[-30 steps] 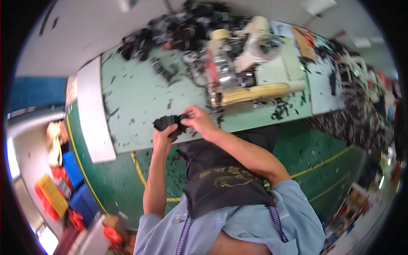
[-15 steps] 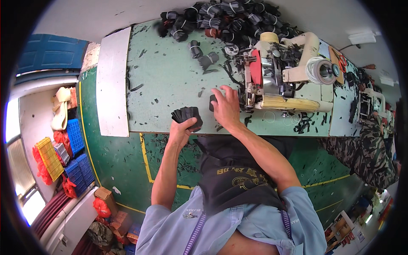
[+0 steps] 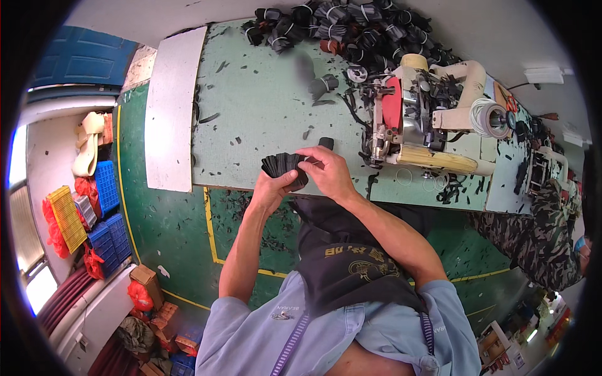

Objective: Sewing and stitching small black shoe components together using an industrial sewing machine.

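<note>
Left hand (image 3: 274, 188) grips a fanned stack of black flat pieces (image 3: 283, 164) from below, thumb and fingers pinched on its lower edge. Right hand (image 3: 327, 170) meets the stack from the right, fingertips closed on the uppermost pieces as if picking one off. The stack is held in the air at the near edge of the pale green worktable (image 3: 263, 113), over the gap between table and lap.

A small black cylinder-shaped item (image 3: 326, 143) lies on the table just beyond the right hand. To the right stands an industrial sewing machine (image 3: 420, 119) with a cream body and a red part at the needle end. A heap of bundled black pieces (image 3: 338, 28) fills the far side of the table, and one tied bundle (image 3: 323, 83) lies apart from it. Black offcuts are scattered over table and floor.

Risks, by judgement:
- The fan is held by one edge only; a slack pinch could let pieces slide off to the floor, where they would be lost among the offcuts.
- The pieces are thin and alike; two may lift together.
- The right hand works near the machine head; reaching right without looking could bring fingers to the needle area.
</note>
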Available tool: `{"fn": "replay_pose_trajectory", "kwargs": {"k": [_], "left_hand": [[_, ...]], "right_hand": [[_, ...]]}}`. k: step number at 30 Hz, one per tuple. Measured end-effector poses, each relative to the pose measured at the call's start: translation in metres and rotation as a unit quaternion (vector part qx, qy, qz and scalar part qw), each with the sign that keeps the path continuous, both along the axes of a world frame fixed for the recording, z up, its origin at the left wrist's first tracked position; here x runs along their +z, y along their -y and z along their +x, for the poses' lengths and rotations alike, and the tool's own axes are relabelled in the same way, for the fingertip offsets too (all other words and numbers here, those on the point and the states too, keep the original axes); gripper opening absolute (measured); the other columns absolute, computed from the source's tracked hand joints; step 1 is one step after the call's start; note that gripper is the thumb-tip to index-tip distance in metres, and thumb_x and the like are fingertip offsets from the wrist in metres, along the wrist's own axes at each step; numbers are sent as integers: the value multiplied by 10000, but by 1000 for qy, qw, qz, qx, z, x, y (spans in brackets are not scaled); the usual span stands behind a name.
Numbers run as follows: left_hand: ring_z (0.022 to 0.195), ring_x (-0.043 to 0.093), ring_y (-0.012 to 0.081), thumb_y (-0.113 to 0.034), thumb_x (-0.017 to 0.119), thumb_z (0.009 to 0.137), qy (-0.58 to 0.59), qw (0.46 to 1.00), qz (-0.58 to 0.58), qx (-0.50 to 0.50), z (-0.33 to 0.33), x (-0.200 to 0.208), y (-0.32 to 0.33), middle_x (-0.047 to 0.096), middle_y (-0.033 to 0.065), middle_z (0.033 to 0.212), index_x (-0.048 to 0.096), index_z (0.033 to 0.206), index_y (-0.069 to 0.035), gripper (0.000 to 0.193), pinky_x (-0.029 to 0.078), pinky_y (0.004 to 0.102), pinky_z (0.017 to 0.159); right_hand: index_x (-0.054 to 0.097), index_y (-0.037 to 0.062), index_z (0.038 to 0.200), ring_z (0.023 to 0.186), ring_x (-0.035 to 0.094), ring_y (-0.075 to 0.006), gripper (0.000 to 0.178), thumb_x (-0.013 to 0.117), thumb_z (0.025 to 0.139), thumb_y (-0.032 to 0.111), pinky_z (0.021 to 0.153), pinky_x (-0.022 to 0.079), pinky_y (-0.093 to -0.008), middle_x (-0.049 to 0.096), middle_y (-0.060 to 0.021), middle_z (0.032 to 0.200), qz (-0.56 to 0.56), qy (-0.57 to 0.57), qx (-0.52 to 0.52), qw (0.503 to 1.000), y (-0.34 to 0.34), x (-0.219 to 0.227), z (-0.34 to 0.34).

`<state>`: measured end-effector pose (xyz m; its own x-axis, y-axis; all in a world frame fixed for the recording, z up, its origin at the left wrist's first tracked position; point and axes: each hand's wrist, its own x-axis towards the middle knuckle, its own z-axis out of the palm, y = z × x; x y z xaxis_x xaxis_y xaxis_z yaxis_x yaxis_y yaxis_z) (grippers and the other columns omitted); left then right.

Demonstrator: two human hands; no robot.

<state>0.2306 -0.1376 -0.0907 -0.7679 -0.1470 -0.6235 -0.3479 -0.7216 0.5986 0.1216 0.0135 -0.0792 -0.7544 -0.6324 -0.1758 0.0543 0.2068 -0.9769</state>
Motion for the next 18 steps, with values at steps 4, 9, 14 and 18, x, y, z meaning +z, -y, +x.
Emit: {"fn": "replay_pose_trajectory", "kwargs": {"k": [4, 9, 14, 18], "left_hand": [[1016, 710, 243, -64, 719, 919, -5, 999, 14, 32, 9, -4, 6, 696, 110, 1129, 610, 1211, -5, 317, 651, 426, 815], [1013, 714, 235, -71, 708, 931, -1, 998, 15, 58, 20, -8, 17, 703, 102, 1117, 615, 1204, -7, 296, 648, 411, 827], [1008, 713, 227, -82, 702, 942, 17, 997, 10, 74, 27, -16, 21, 704, 99, 1124, 619, 1201, -8, 282, 641, 418, 837], [970, 699, 208, -61, 711, 926, 48, 985, -97, 136, 28, -24, 19, 693, 91, 1094, 626, 1167, 25, 269, 624, 408, 843]], "right_hand": [[707, 39, 1122, 815, 691, -186, 241, 709, 881, 46, 722, 563, -307, 697, -102, 1010, 6, 3, -14, 1000, 12, -3, 7], [687, 24, 1089, 810, 691, -192, 225, 715, 866, 26, 715, 572, -317, 688, -108, 1014, 12, 10, 10, 1000, 30, -11, 11], [678, 22, 1109, 903, 696, -184, 235, 711, 876, 20, 755, 586, -315, 687, -88, 1004, 24, -22, 13, 999, 42, -15, 17], [671, 20, 1044, 877, 690, -267, 226, 730, 826, 35, 731, 571, -359, 657, -127, 955, 0, -24, 12, 1000, 51, -42, 13]]}}
